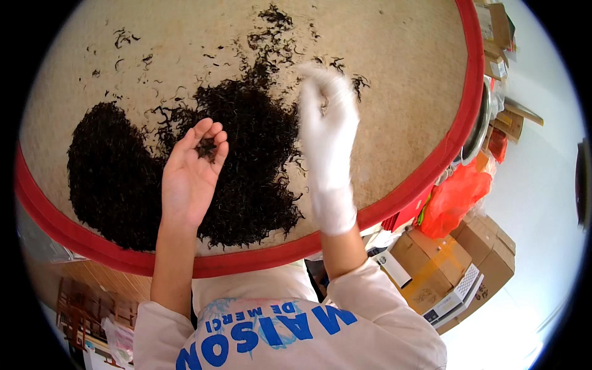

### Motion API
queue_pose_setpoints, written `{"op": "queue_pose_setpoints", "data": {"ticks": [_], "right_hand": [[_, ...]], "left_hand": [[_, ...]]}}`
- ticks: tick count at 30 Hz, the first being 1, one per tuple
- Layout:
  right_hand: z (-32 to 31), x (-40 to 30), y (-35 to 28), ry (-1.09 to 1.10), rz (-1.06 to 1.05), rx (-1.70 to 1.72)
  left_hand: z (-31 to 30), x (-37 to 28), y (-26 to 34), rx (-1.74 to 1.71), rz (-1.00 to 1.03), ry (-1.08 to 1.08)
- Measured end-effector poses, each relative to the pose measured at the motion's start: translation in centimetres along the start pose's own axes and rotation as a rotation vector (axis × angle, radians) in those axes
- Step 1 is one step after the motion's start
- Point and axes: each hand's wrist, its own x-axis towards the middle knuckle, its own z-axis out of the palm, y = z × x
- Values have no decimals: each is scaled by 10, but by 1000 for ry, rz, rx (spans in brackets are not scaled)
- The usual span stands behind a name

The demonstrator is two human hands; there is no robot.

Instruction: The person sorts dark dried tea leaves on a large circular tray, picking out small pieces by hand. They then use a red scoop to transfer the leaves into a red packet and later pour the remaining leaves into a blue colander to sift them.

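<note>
Dark, curled dried leaves, apparently tea, lie in a rounded heap (111,180) at the left and a looser pile (254,171) in the centre, on a pale fabric-like surface with a red rim (259,261). Bare and palm up, my left hand (196,169) is over the piles, its fingers curled around a few dark leaves. My right hand (328,111), in a white glove, is blurred by motion just right of the central pile, thumb and fingers bent towards each other; whether it holds anything is unclear. Scattered leaves (275,37) trail beyond the central pile.
Beyond the rim at the right are a red plastic bag (455,199), a metal pan or lid (478,122) and several cardboard boxes (434,263). Wooden furniture (92,300) and a clear plastic bag (118,340) show at the lower left.
</note>
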Motion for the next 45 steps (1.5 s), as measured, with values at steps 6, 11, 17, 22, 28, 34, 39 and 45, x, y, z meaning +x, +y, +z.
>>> {"op": "queue_pose_setpoints", "data": {"ticks": [6, 11, 17, 22, 28, 34, 39, 45], "right_hand": [[-41, 38, 135, 213, -120, -656], [-9, 5, 105, -209, -131, -276], [19, -46, 24, -523, -236, -107], [23, -67, 17, -471, -205, -201], [-11, -64, 30, -95, 337, 224], [-40, -69, 21, -81, 680, 689], [-50, -74, 4, -376, 552, 672], [-54, -85, 27, -173, 406, 102]], "left_hand": [[-20, -12, 13, -44, 33, -6], [-44, -19, 23, -70, 69, 58], [-50, -36, 41, -120, 109, 70], [-51, -44, 42, -104, 133, 68], [-56, -48, 30, -190, 103, 19], [-55, -55, 22, -150, 99, 34], [-58, -60, 17, -134, 106, 14], [-66, -63, 15, -140, 99, -19]]}}
